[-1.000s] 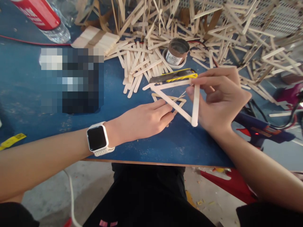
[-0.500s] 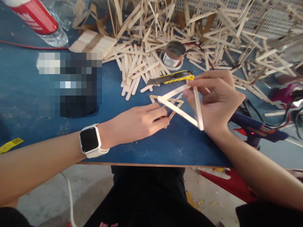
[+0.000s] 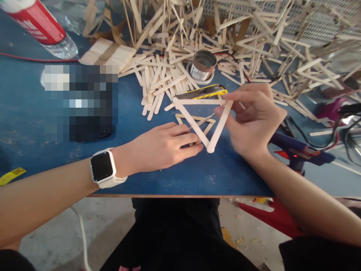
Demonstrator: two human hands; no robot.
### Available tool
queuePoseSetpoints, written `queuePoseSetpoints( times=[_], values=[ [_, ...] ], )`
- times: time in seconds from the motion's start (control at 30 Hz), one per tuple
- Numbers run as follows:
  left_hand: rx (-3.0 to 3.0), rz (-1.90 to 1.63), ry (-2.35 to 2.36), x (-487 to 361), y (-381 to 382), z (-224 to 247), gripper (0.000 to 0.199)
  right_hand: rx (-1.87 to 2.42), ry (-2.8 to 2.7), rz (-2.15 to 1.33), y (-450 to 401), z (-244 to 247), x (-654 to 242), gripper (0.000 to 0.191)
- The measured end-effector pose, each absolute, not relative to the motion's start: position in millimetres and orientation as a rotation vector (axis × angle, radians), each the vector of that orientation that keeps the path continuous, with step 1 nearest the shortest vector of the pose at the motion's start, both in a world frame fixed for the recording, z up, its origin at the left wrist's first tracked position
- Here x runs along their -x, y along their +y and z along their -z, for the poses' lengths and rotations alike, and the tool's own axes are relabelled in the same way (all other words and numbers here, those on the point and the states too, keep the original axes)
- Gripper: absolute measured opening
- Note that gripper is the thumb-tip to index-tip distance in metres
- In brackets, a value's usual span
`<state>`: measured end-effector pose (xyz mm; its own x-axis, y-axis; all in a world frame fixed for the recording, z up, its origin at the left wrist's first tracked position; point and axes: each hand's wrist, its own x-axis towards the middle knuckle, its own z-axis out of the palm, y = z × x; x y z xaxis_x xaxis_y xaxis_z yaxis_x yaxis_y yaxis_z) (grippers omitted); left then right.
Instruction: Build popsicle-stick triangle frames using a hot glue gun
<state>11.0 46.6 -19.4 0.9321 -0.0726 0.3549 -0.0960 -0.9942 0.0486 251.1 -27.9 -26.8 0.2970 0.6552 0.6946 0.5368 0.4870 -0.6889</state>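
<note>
My right hand (image 3: 252, 120) pinches a triangle of popsicle sticks (image 3: 220, 126) by its upper right corner, holding it up off the table. Beneath it is a second popsicle stick triangle (image 3: 210, 127), low over the blue tabletop. My left hand (image 3: 172, 146), palm down with a watch on the wrist, has its fingers curled at the near corner of this lower triangle; the fingertips are partly hidden. Just behind the raised triangle lies a yellow and black utility knife (image 3: 205, 91).
Loose popsicle sticks (image 3: 158, 82) are heaped at the back, around a small round tub (image 3: 203, 66). A banded stick bundle (image 3: 108, 54) and a red-labelled bottle (image 3: 42, 28) stand back left. A blue glue gun (image 3: 299, 148) with cables lies right of my right hand.
The raised triangle has turned in my right fingers and shifted left, so its face shows more fully. My left hand stays at the lower triangle. The whole view has shifted slightly.
</note>
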Motion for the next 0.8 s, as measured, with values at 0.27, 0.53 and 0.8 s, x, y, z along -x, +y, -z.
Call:
queuePoseSetpoints(
  times=[0.27,0.53,0.8],
  values=[
    [-2.834,-0.528,0.211,-17.8,37.2,21.9,0.023,1.217,-1.324,-0.334,-21.7,48.1,-263.2,0.035],
    [-2.637,-0.533,0.126,-12.1,75.6,25.1,0.012,1.190,-1.368,-0.356,-26.3,54.4,-274.2,0.031],
    [-2.637,-0.472,0.064,-8.5,87.9,27.7,0.016,1.198,-1.351,-0.367,-32.0,53.7,-273.6,0.028]
  ],
)
